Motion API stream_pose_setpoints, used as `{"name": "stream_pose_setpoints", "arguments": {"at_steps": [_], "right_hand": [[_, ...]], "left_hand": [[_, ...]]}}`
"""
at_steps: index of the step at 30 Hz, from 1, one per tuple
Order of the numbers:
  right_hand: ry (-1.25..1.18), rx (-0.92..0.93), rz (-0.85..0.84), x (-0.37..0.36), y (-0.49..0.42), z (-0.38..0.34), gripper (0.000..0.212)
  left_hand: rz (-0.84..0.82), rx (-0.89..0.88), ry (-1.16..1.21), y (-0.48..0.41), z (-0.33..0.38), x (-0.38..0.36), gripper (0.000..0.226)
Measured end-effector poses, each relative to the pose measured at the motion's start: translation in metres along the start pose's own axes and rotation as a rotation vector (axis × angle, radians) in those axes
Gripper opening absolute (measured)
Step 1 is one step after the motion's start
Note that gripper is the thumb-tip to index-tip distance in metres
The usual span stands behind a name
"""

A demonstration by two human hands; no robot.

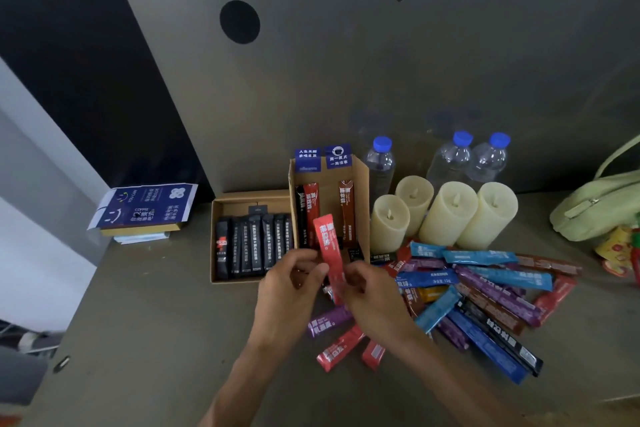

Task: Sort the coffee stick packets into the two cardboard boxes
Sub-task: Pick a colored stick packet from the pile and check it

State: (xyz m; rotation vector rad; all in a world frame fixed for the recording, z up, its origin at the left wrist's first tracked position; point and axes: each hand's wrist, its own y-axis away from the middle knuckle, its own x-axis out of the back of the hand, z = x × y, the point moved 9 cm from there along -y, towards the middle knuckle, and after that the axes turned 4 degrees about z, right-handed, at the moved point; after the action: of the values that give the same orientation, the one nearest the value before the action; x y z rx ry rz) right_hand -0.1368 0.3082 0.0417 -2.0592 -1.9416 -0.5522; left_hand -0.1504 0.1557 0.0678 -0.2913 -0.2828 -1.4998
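Left hand (294, 288), right hand (370, 295) both pinch red packet (328, 246); lower end hidden behind them.

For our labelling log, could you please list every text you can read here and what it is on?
"YOU CAN": flattened blue carton.
"COFFEE": the same carton.
Chinese print on the blue flaps of the upright cardboard box and on the held red packet: too blurred to quote.
Print on the loose packets: too small.
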Motion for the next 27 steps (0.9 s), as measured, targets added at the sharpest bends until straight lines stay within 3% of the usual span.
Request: {"name": "stream_pose_setpoints", "arguments": {"at_steps": [3, 7, 16, 27], "right_hand": [[0.018, -0.054, 0.137, -0.006, -0.032, 0.005, 0.010], [0.049, -0.117, 0.238, -0.015, -0.075, 0.009, 0.013], [0.103, -0.193, 0.291, -0.026, -0.103, 0.023, 0.012], [0.270, -0.077, 0.280, -0.042, -0.118, 0.032, 0.022]], "left_hand": [[0.110, 0.002, -0.108, -0.014, -0.008, 0.015, 0.025], [0.098, 0.011, -0.152, -0.033, -0.013, 0.011, 0.033], [0.071, -0.002, -0.172, -0.046, -0.018, 0.010, 0.033], [0.047, -0.011, -0.204, -0.048, -0.027, 0.009, 0.032]]}}
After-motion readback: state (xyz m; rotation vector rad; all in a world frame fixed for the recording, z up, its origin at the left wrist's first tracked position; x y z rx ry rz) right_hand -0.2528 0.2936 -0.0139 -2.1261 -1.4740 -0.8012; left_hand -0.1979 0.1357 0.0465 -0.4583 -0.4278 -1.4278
